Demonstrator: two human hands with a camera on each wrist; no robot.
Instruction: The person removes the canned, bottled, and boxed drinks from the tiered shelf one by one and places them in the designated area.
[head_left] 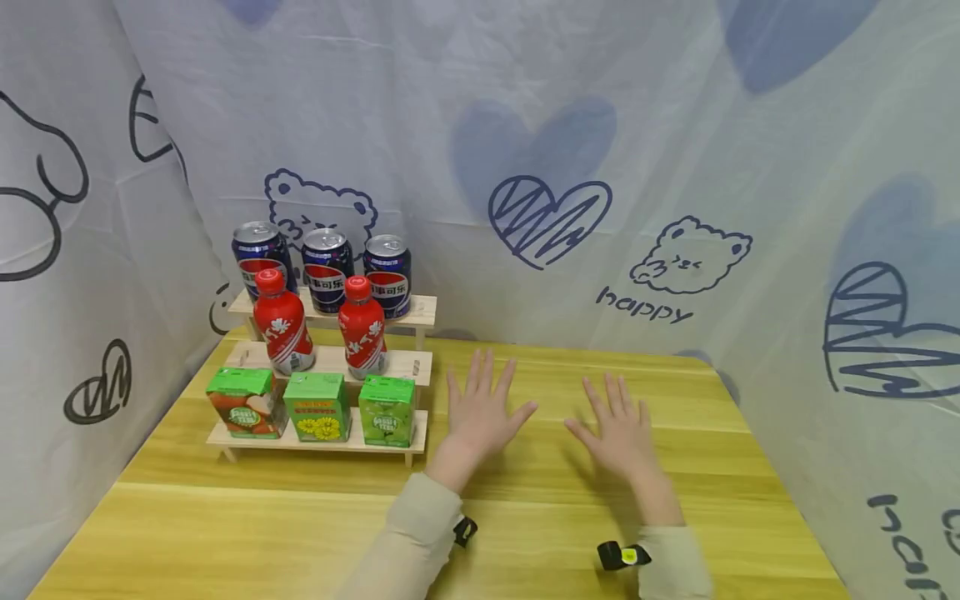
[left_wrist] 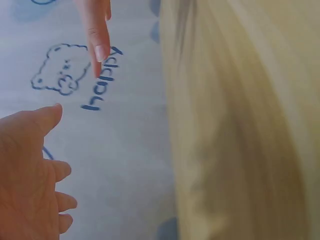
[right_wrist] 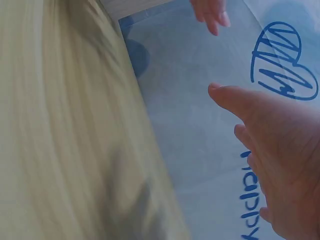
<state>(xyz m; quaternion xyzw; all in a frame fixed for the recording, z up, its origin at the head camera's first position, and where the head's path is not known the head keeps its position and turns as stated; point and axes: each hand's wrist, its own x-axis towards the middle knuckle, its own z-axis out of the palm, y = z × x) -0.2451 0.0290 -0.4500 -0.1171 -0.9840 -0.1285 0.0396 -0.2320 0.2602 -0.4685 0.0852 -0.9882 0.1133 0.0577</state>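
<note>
Right of the stepped wooden rack [head_left: 405,364], both hands are empty and wide open over the tabletop [head_left: 750,517], fingers straight and spread, thumbs out. Left hand [head_left: 483,417] is just beside the rack's right end, nearest the light-green carton [head_left: 387,412] on its bottom step, not touching it; right hand [head_left: 621,437] is farther right of the rack. Rack load: three dark cans [head_left: 327,271] on the top step, two red bottles [head_left: 282,325] on the middle, three cartons on the bottom (the light-green one at the right end). Hard to see: left bottle hides part of the can behind it; cans cover part of a bear drawing behind the rack. Sleeves [head_left: 408,533] run out of the head view's bottom edge. Wrist views: opposite hand cropped at the top, own fingers partly behind the palm, wood blurry.
</note>
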